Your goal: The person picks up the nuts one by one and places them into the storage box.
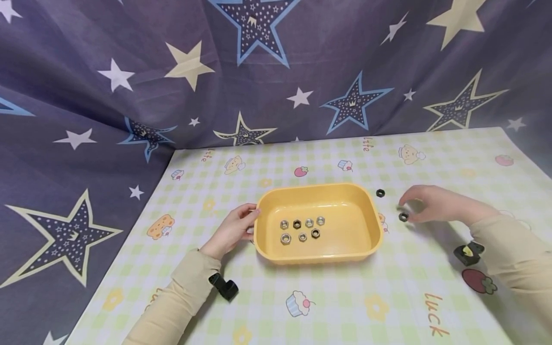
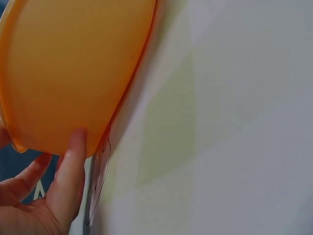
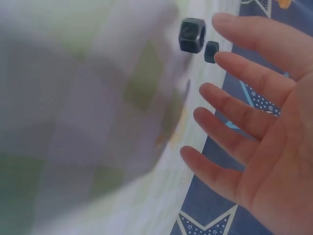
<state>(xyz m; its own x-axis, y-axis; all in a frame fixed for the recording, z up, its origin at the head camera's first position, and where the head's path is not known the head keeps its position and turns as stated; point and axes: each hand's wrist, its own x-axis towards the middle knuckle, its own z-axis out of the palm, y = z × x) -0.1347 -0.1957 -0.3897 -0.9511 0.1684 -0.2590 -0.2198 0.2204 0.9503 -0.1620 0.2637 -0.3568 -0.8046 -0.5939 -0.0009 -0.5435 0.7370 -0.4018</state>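
A yellow plastic tray stands on the table, several silver nuts and two darker nuts lying on its floor. My left hand grips the tray's left end; in the left wrist view, fingers press against its outer wall. Right of the tray, my right hand hovers with thumb and fingers spread around a black hex nut. In the right wrist view that nut sits just off the fingertips, apparently untouched. A second black nut lies farther back, near the tray's right corner.
A checked tablecloth with printed cakes, fruit and flowers covers the table. Behind and to the left hangs a dark star-patterned curtain. Black devices are strapped at both wrists.
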